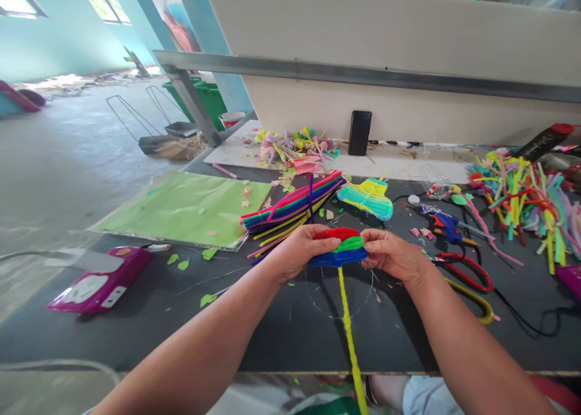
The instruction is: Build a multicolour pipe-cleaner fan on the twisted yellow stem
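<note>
A pipe-cleaner craft piece (338, 259) with red, green and blue sections is held above the dark table. A yellow pipe-cleaner stem (347, 321) hangs from its underside past the table's front edge. My left hand (302, 250) pinches its left end, thumb in front. My right hand (391, 253) grips the right end between bent fingertips. Thin clear strands loop beneath the piece. Just behind it lies a bundle of multicoloured pipe cleaners (290, 204). A flat yellow and turquoise pipe-cleaner shape (367, 199) rests farther back.
Scissors (469, 276) with red and yellow handles and a blue glue gun (447, 226) lie right. Pipe-cleaner scraps (521, 191) pile beyond them. At left are a green sheet (181, 209) and a purple device (102, 282). A phone (360, 133) leans against the back panel.
</note>
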The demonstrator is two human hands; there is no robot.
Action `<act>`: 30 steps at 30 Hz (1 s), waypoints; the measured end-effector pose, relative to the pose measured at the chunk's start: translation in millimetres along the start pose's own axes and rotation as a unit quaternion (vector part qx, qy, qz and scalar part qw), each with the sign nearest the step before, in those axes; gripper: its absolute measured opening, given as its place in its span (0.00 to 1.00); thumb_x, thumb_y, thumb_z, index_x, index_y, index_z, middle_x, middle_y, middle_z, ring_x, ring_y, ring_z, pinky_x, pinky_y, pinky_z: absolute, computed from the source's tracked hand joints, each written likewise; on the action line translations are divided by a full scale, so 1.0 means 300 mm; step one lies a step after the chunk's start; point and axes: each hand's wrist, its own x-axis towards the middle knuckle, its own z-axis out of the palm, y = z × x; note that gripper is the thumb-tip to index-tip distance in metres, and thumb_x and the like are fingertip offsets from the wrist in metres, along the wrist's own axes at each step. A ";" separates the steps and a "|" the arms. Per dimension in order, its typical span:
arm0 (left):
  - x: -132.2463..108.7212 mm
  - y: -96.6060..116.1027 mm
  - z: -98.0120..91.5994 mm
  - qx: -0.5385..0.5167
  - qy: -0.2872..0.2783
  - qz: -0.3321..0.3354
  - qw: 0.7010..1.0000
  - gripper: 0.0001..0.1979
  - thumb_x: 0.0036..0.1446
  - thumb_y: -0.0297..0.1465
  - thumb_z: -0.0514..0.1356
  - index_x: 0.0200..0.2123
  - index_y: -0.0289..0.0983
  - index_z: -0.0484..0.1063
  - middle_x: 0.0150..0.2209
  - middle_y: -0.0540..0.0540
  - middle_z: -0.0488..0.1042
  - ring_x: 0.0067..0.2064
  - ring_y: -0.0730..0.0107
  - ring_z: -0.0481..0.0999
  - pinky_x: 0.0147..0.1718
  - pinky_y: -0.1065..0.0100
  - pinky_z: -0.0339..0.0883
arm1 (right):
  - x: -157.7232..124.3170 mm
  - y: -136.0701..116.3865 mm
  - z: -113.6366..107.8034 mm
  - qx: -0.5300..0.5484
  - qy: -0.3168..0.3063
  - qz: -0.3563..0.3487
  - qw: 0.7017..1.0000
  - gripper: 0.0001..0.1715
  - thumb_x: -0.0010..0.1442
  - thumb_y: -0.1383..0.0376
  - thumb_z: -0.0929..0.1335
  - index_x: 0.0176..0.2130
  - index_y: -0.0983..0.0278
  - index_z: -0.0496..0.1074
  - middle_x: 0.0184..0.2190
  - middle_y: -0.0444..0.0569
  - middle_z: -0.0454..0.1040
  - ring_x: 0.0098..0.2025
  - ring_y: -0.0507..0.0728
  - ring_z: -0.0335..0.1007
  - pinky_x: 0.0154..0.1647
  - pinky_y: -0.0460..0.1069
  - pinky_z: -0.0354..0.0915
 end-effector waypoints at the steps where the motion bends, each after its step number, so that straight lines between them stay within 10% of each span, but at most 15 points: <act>1: 0.000 -0.001 0.000 0.002 -0.003 0.000 1.000 0.17 0.44 0.37 0.68 0.34 0.31 0.74 0.28 0.46 0.75 0.27 0.76 0.70 0.27 0.73 0.60 | 0.001 0.001 0.003 0.003 0.010 0.001 1.000 0.10 0.47 0.68 0.74 0.32 0.64 0.72 0.25 0.40 0.69 0.22 0.46 0.63 0.29 0.46 0.64; 30: -0.009 0.008 -0.024 0.050 -0.073 -0.048 0.995 0.17 0.44 0.35 0.68 0.36 0.29 0.76 0.26 0.46 0.74 0.24 0.77 0.68 0.25 0.74 0.57 | 0.004 0.024 0.003 0.089 -0.040 0.015 0.995 0.13 0.43 0.72 0.74 0.32 0.67 0.71 0.28 0.44 0.75 0.30 0.51 0.72 0.37 0.49 0.68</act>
